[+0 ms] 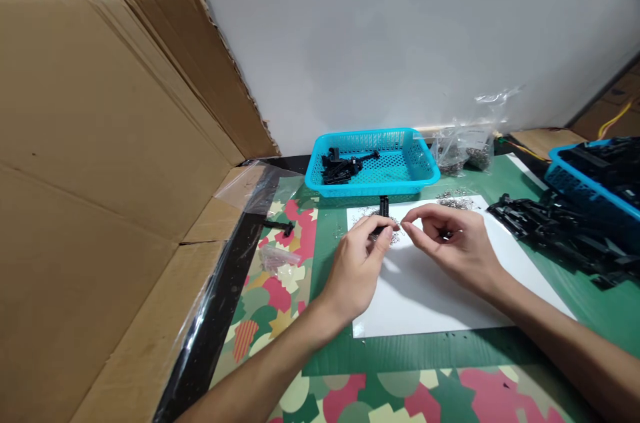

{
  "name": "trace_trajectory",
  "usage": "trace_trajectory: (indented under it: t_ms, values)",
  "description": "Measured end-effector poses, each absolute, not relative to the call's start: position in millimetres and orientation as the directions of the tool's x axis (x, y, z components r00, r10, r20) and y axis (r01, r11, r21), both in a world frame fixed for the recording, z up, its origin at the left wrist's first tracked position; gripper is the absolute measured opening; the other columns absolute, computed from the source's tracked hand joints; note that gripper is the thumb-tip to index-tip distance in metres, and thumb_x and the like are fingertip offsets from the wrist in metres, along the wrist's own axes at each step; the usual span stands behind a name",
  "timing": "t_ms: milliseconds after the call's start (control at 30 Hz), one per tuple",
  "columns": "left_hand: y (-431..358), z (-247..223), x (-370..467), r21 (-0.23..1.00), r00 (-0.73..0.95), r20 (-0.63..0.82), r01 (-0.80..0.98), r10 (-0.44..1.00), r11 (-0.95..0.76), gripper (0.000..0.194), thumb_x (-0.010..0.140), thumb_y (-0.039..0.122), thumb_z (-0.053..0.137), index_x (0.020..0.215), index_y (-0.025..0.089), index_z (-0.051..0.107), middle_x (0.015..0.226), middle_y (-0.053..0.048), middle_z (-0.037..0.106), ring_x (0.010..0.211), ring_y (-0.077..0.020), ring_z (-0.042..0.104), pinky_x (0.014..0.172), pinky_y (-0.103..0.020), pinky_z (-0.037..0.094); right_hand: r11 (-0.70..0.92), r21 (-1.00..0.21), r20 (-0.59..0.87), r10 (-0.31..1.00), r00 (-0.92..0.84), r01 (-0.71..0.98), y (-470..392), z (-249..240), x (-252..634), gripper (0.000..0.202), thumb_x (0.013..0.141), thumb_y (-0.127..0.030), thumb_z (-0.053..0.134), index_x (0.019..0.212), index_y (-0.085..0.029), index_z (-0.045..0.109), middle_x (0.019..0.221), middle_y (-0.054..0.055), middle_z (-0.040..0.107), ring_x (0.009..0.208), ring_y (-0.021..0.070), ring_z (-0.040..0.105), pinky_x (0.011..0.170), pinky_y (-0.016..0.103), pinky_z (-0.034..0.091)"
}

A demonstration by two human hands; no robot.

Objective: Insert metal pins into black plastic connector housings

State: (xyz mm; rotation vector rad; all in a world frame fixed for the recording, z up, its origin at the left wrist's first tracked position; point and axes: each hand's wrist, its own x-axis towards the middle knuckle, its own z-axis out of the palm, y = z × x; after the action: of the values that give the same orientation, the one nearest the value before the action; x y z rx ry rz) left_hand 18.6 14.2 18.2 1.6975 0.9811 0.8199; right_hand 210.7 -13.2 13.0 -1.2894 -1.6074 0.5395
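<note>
My left hand (357, 263) is closed around a black plastic part (384, 207), whose narrow end sticks up past the fingers. Close to its right side, my right hand (457, 243) makes a pinch, thumb and forefinger tips together near the part's end. Whatever lies between those fingertips is too small to name. Both hands are above a white sheet (415, 309). Behind the left hand, a pile of tiny metal pieces (367, 213) is partly hidden. A second small metal heap (455, 199) lies at the sheet's back edge.
A blue basket (373, 191) with some black parts stands behind the sheet. Clear bags of metal pieces (463, 153) are beside it. At right, black parts (555, 236) are heaped before another blue basket (570, 176). A cardboard wall (100, 143) rises at left.
</note>
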Motion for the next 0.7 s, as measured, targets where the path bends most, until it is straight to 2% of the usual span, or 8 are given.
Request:
trace_trajectory:
  t_ms: [200, 333, 433, 533, 700]
  values:
    - [16.2, 16.0, 16.1, 0.950, 0.412, 0.119, 0.217, 0.903, -0.224, 0.019, 0.108, 0.033, 0.053, 0.125, 0.024, 0.057, 0.096, -0.003, 0.070, 0.089, -0.0188, 0.068, 0.080, -0.029, 0.049, 0.448, -0.565, 0.548, 0.832, -0.090, 0.693, -13.5, 16.3, 216.3, 0.016, 0.093, -0.028, 0.063, 0.085, -0.021, 0.075, 0.051, -0.008, 0.037, 0.046, 0.0093, 0.028, 0.048, 0.025, 0.027]
    - [17.2, 13.9, 16.6, 0.944, 0.415, 0.145, 0.213, 0.898, -0.251, 0.013, 0.107, 0.029, 0.055, 0.120, 0.025, 0.056, 0.099, -0.003, 0.069, 0.095, -0.0190, 0.070, 0.082, -0.029, 0.051, 0.482, -0.529, 0.598, 0.796, -0.096, 0.699, -12.7, 15.6, 217.5, 0.014, 0.095, -0.024, 0.063, 0.088, -0.020, 0.074, 0.052, -0.008, 0.036, 0.045, 0.0089, 0.029, 0.048, 0.024, 0.028]
    - [18.2, 14.9, 17.0, 0.970, 0.450, 0.130, 0.127, 0.884, -0.207, 0.013, 0.107, 0.030, 0.057, 0.117, 0.023, 0.058, 0.097, -0.002, 0.068, 0.079, -0.0140, 0.066, 0.071, -0.025, 0.049, 0.467, -0.559, 0.584, 0.808, -0.074, 0.686, -11.6, 15.4, 218.3, 0.014, 0.096, -0.026, 0.063, 0.089, -0.020, 0.073, 0.053, -0.009, 0.035, 0.046, 0.0092, 0.031, 0.049, 0.025, 0.028]
    - [19.1, 17.1, 17.5, 0.992, 0.510, 0.062, 0.063, 0.858, -0.109, 0.018, 0.104, 0.034, 0.062, 0.117, 0.022, 0.064, 0.095, -0.001, 0.067, 0.061, -0.0086, 0.053, 0.056, -0.023, 0.042, 0.448, -0.572, 0.555, 0.828, -0.078, 0.687, -10.6, 16.0, 220.2, 0.015, 0.097, -0.028, 0.061, 0.091, -0.020, 0.073, 0.053, -0.008, 0.036, 0.046, 0.0095, 0.033, 0.049, 0.025, 0.029]
    - [20.2, 17.4, 19.2, 1.000, 0.558, 0.000, -0.026, 0.830, 0.017, 0.027, 0.104, 0.047, 0.061, 0.111, 0.021, 0.065, 0.081, 0.002, 0.060, 0.052, -0.0062, 0.048, 0.047, -0.021, 0.035, 0.519, -0.454, 0.598, 0.780, -0.184, 0.725, -11.2, 16.9, 224.7, 0.017, 0.097, -0.022, 0.058, 0.092, -0.020, 0.074, 0.050, -0.008, 0.047, 0.042, 0.0081, 0.035, 0.047, 0.024, 0.029]
